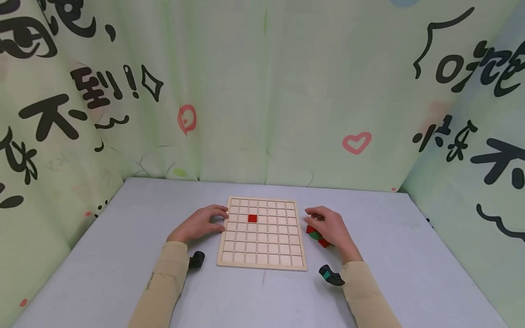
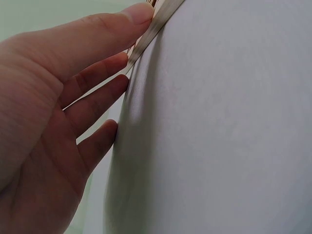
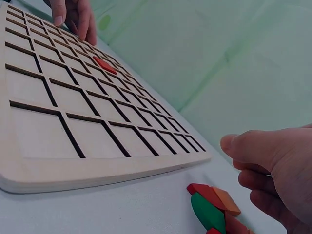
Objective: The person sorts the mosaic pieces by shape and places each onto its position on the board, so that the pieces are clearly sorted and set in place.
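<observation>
A pale wooden grid board [image 1: 262, 268] lies flat on the table, with one red square tile [image 1: 252, 218] in a cell of its upper left part. Along the board's left edge rests my left hand [image 1: 202, 222], its thumb and fingertips spread and touching the frame. My right hand [image 1: 329, 224] hovers just right of the board, fingers loosely bent, and I see nothing between them. Below it lies a small heap of red, orange and green pieces [image 3: 209, 214], partly hidden by this hand in the head view.
The white table [image 1: 410, 273] has a pale green curtain [image 1: 266, 91] with black lettering behind it and at both sides. A black wrist device sits by each sleeve, one at the left wrist [image 1: 197, 260] and one at the right wrist [image 1: 331, 275].
</observation>
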The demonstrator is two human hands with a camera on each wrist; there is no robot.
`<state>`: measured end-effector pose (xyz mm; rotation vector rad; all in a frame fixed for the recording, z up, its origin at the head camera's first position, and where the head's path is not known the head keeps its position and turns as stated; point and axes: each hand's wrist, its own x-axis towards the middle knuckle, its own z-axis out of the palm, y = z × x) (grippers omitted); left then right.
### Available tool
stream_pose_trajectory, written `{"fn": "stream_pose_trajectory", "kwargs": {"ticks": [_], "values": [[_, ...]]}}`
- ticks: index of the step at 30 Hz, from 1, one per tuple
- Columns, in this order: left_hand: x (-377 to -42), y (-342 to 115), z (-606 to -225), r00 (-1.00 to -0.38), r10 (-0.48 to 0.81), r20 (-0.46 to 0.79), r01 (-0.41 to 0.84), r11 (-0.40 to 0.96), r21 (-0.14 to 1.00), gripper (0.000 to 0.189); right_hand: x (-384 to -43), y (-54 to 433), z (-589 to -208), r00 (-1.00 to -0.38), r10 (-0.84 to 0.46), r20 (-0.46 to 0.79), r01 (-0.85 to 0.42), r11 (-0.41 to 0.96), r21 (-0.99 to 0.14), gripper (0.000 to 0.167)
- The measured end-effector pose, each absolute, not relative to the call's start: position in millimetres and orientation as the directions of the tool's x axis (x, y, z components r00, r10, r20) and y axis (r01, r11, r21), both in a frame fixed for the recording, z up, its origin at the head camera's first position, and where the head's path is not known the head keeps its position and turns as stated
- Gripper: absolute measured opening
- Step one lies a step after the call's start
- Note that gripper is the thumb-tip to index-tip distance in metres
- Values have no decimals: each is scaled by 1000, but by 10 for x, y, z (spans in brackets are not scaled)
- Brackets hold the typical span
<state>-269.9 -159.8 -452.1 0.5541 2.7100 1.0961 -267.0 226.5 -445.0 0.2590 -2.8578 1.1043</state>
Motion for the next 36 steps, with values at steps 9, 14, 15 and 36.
{"fn": "stream_pose_trajectory", "kwargs": {"ticks": [9, 14, 15, 36], "values": [[-2702, -1601, -4523, -917, 398, -15, 276, 663, 696, 34, -2689, 2387, -4462, -990, -113, 90, -144, 729, -669, 40], [-2701, -1598, -4523, -916, 401, -17, 275, 658, 701, 35, -2698, 2436, -4476, -989, -120, 86, -146, 740, -657, 39], [-2700, -1597, -4523, -916, 401, -18, 273, 656, 703, 35, -2698, 2446, -4479, -989, -123, 87, -150, 743, -653, 39], [-2710, -1606, -4537, -916, 402, -8, 279, 650, 707, 35, -2716, 2522, -4511, -984, -152, 91, -176, 805, -566, 23]]}}
